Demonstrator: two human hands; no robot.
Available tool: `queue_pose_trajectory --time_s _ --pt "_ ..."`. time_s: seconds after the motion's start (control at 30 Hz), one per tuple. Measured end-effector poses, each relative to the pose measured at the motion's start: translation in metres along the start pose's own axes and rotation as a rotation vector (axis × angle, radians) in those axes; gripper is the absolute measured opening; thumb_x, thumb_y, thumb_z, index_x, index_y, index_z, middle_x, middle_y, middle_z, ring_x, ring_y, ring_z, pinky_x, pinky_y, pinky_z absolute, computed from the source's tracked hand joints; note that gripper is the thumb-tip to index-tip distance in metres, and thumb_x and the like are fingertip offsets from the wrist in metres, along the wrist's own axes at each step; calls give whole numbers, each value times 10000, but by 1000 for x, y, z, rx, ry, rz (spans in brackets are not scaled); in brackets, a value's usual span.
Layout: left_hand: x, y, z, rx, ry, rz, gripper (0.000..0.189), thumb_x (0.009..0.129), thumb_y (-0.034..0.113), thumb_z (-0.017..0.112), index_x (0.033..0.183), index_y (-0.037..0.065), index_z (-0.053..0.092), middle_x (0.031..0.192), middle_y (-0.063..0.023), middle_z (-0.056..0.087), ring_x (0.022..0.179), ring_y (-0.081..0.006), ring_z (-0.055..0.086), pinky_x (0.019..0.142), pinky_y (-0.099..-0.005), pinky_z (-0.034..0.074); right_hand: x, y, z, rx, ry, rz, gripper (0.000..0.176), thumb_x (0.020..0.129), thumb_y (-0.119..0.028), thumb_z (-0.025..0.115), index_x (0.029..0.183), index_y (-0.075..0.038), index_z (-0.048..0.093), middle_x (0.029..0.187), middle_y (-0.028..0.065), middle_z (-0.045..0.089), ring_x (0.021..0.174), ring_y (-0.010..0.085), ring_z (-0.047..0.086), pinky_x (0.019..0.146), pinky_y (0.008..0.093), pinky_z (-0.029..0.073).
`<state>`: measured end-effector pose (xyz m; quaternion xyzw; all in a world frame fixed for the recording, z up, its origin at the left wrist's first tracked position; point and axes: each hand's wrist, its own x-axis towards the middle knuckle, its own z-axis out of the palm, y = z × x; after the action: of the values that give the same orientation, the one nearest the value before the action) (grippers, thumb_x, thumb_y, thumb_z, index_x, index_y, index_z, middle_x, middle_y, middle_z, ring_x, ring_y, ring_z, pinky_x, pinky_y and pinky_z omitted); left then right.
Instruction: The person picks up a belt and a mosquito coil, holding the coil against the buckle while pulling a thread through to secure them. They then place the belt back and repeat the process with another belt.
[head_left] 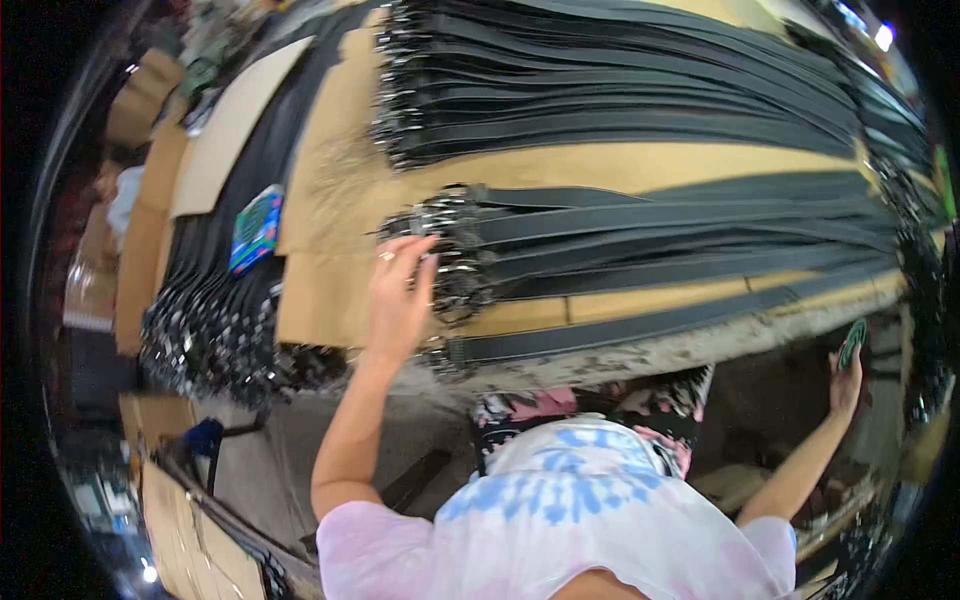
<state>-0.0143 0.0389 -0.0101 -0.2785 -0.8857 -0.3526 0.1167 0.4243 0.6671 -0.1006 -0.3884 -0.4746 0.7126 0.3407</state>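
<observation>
My left hand [395,300], with a ring on one finger, reaches over the near pile of black belts [640,235]. Its fingers are bent around the metal buckles [460,250] at the left end of that pile; which buckle they grip is partly hidden. Off to the right and low, beyond the table's front edge, my right hand [847,385] is closed on a dark green oblong item [853,342] with pale edges. One single black belt [640,335] lies along the front edge, its buckle end just below my left hand.
A larger belt stack [620,85] lies farther back on cardboard [335,200]. At left, more belts have buckles [210,335] hanging at the edge, with a blue and green packet [257,230] on top. Buckles [910,220] crowd the right side. Cardboard boxes [150,270] stand at far left.
</observation>
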Motion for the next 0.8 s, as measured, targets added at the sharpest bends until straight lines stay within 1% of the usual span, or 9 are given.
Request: queue_pose_trajectory --time_s 0.03,0.07,0.23,0.37,0.4,0.47,0.6,0.67,0.8 --pt "2 -4 0 -8 13 26 217 899 74 653 1110 30 675 1061 -143 632 1029 -306 597 900 -378 470 0 -2 0 -223 -199 85 366 987 -358 601 1189 -55 638 951 18 643 839 118 620 669 292 495" --pt "4 -6 -1 -3 0 47 198 890 62 659 1083 24 680 1041 -137 642 992 -301 616 867 -365 481 5 7 -5 -424 -138 137 375 969 -381 629 1155 -58 661 884 10 659 766 94 602 583 267 425" --pt "12 -11 1 12 -28 153 185 872 64 680 1052 20 682 1015 -115 637 963 -299 621 832 -365 493 -14 7 34 -69 1 -17 376 951 -347 657 1170 -41 654 927 25 678 685 113 584 750 277 545" --pt "24 -15 4 162 -34 276 194 843 62 691 1034 29 680 1025 -90 605 1004 -291 580 857 -388 479 -4 25 103 2 -289 -80 374 978 -244 620 1259 0 579 1123 44 665 886 131 664 901 325 550" --pt "27 -17 4 180 -76 291 187 838 61 692 1021 27 679 1011 -91 601 989 -290 578 859 -393 476 -9 27 139 -50 -472 -69 344 981 -194 609 1255 10 566 1126 75 663 943 145 664 876 324 554" --pt "31 -22 6 168 -116 330 128 830 65 692 950 25 670 965 -93 592 949 -289 575 857 -409 473 -41 40 221 -60 -340 -68 260 972 -149 605 1178 11 592 1051 107 681 936 201 675 685 316 574" --pt "34 -21 8 261 -117 410 84 828 59 685 893 22 646 948 -95 594 937 -298 573 847 -431 469 -92 51 344 -224 -693 84 194 964 -133 604 1065 26 652 1013 120 692 899 236 699 680 353 596" --pt "33 -20 8 195 -123 387 88 818 39 674 860 24 598 920 -98 595 925 -305 572 837 -434 457 -104 65 385 -264 -863 17 200 964 -137 609 1058 32 662 994 111 701 899 231 703 718 355 593" --pt "36 -8 1 147 -116 336 118 807 31 666 872 29 568 903 -107 593 914 -310 569 826 -425 445 -133 84 448 -227 -882 -70 192 962 -123 619 1070 29 665 1000 98 703 908 206 696 801 347 580"
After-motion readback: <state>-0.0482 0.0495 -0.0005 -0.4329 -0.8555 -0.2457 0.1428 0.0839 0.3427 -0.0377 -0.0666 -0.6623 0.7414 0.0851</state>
